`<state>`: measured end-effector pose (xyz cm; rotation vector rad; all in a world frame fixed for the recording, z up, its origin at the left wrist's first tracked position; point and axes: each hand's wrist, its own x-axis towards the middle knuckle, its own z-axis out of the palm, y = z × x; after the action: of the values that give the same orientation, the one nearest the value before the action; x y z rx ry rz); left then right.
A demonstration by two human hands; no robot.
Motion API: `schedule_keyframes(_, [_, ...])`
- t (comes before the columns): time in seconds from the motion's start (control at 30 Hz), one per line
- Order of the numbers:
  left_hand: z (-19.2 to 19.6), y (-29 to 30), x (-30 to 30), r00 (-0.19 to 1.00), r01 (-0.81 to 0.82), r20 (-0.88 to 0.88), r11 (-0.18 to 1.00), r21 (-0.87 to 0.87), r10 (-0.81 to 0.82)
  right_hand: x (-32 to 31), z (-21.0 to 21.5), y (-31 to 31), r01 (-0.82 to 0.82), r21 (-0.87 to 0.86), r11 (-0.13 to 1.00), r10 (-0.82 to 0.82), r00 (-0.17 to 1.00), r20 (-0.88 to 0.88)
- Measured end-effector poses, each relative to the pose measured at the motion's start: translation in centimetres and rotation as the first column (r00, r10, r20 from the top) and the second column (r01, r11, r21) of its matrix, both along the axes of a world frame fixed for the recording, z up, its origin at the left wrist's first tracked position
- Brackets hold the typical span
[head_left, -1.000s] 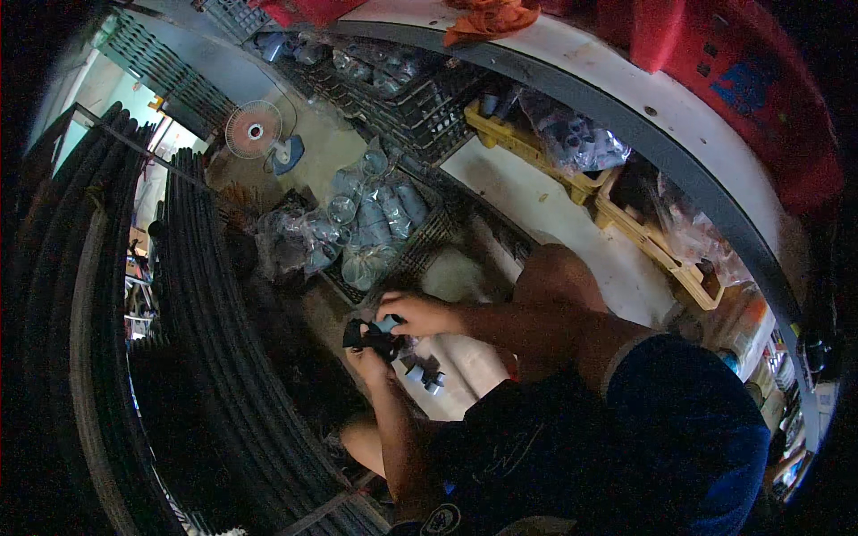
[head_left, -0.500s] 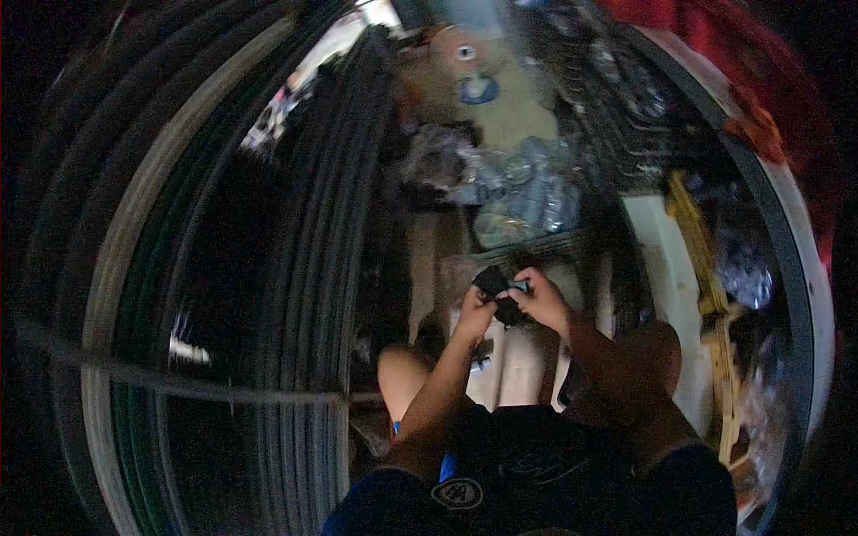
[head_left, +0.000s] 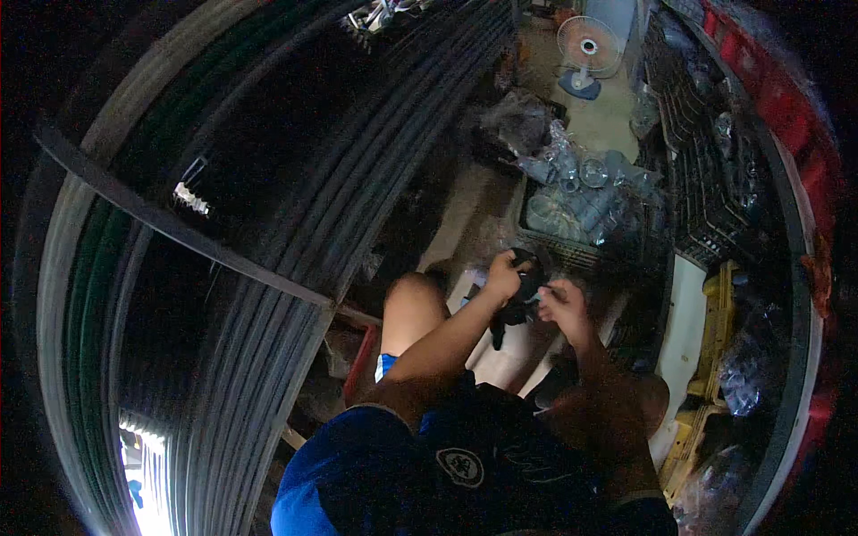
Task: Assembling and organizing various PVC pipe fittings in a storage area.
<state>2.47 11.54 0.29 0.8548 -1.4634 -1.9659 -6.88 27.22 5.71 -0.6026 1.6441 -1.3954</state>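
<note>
Over my lap, my left hand [head_left: 506,276] is closed around a small black object [head_left: 511,314], whose lower part hangs down below the fingers. Its exact kind is too dark to tell. My right hand [head_left: 563,305] is beside it on the right, fingers pinched on a small pale piece [head_left: 534,297] close to the black object. Whether the pale piece is joined to the black object cannot be made out.
Ahead stands a crate [head_left: 563,250] of clear plastic bags [head_left: 581,196]. A fan [head_left: 588,46] is farther off. Dark crates [head_left: 706,170] and yellow crates [head_left: 715,330] line the right. Long ribbed dark panels [head_left: 375,143] and a bar [head_left: 197,237] are at left.
The view has swung, so the crate, fan and panels appear shifted and tilted. My hands have moved slightly apart, and the black object now hangs lower between them.
</note>
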Motion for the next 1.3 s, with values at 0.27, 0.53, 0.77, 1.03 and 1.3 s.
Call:
schedule_keyframes(0.27, [1.0,-0.1,-0.1,0.984,0.124,-0.141,0.989,0.084,-0.111,-1.9,-1.7,0.0,-0.091,-0.186,0.978,0.012,0.922,-0.386])
schedule_keyframes(0.53, [3.6,0.4,1.5,0.805,0.589,0.013,0.797,-0.132,-0.593,-3.5,-2.2,0.0,0.046,0.401,0.915,-0.200,0.915,0.351])
schedule_keyframes(0.77, [3.0,0.5,1.5,0.799,0.601,0.049,0.791,-0.115,-0.600,-3.0,-4.1,0.5,-0.061,0.270,0.961,-0.066,0.897,0.437])
schedule_keyframes(1.03, [1.6,1.0,0.1,0.927,0.368,-0.065,0.929,-0.034,-0.369,-3.2,-2.7,1.1,-0.071,-0.092,0.993,-0.008,0.747,-0.665])
schedule_keyframes(1.3, [1.3,0.0,0.5,0.990,0.113,0.114,0.932,-0.343,-0.078,-0.9,-0.8,-0.2,-0.026,0.072,0.997,0.011,0.980,0.197])
